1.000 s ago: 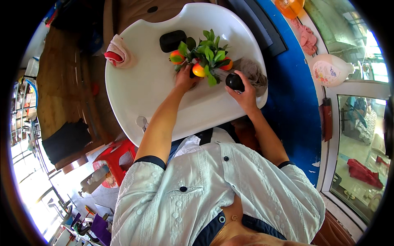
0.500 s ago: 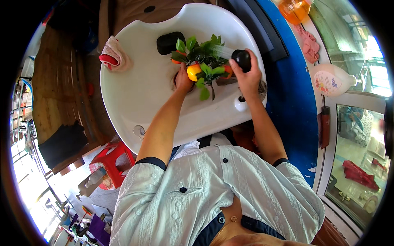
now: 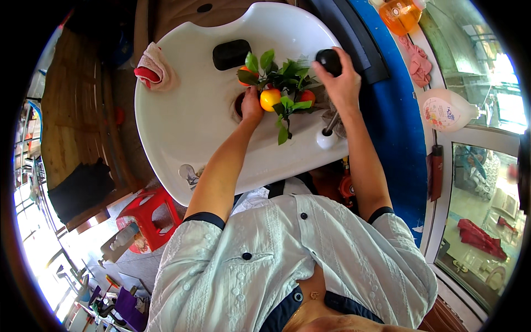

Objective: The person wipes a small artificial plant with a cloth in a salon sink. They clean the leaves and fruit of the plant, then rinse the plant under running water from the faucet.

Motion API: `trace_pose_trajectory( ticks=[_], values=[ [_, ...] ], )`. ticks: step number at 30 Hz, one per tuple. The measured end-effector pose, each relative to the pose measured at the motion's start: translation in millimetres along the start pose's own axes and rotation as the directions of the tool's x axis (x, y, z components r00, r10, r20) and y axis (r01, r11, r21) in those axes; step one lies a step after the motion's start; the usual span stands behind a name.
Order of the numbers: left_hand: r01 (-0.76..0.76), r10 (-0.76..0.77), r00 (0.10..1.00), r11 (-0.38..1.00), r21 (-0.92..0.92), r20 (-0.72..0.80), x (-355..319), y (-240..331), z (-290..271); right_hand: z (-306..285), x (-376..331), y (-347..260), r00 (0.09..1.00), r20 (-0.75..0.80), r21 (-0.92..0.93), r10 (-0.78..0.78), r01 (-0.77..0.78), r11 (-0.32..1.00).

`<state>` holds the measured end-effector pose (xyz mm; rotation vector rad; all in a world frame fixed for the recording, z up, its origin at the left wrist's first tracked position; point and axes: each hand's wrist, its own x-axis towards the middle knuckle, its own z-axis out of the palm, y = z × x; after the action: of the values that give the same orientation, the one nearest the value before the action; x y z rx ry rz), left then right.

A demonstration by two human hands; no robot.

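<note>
Inside a white shampoo basin (image 3: 188, 127), a leafy plant with orange and yellow fruit (image 3: 270, 100) lies tilted to the right. My left hand (image 3: 252, 107) is closed around the plant's base, low among the leaves. A dark brown round shape (image 3: 239, 103) shows beside those fingers; whether it is a pot or the drain, I cannot tell. My right hand (image 3: 342, 83) grips a black shower head (image 3: 329, 62) at the basin's right side, its face toward the leaves. Faint spray shows between them. The hose rises from a white socket (image 3: 327, 139) on the rim.
A black neck pad (image 3: 232, 54) sits at the basin's far side. A pink towel (image 3: 155, 67) hangs over the left rim, and a metal tap handle (image 3: 188, 173) stands near the front left. Pump bottles (image 3: 449, 109) line the right ledge. A red stool (image 3: 148, 218) stands at lower left.
The plant and my left hand have shifted slightly right. My right hand has lifted the shower head a little away and farther up, and more hose shows. The spray looks fainter.
</note>
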<state>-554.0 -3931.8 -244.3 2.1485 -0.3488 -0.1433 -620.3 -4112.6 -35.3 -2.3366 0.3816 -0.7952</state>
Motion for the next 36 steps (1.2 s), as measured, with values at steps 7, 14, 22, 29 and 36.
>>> trace_pose_trajectory(
  ticks=[7, 14, 22, 29, 36],
  values=[
    [0.487, -0.4, 0.799, -0.01, -0.873, 0.45, 19.6, -32.2, -6.7, -13.0, 3.8, 3.8, 0.994, -0.022, 0.204, 0.105, -0.099, 0.974],
    [0.43, -0.228, 0.895, 0.22, -0.875, 0.383, 9.0, -24.9, -32.6, -15.9, -1.2, -28.3, 1.0, 0.014, 0.29, 0.02, -0.023, 0.957],
    [0.451, -0.309, 0.867, 0.153, -0.879, 0.391, 8.2, -18.1, -37.1, -20.6, -7.7, -42.6, 0.984, 0.176, 0.35, -0.021, -0.043, 0.936],
    [0.465, -0.387, 0.838, 0.14, -0.874, 0.384, 8.7, -12.7, -41.7, -31.6, -20.4, -54.9, 0.96, 0.266, 0.3, 0.083, -0.165, 0.939],
    [0.41, -0.379, 0.87, 0.205, -0.889, 0.314, 7.0, -24.4, -32.3, -34.5, -54.5, -42.2, 0.939, 0.34, 0.253, 0.048, -0.141, 0.957]
  ],
)
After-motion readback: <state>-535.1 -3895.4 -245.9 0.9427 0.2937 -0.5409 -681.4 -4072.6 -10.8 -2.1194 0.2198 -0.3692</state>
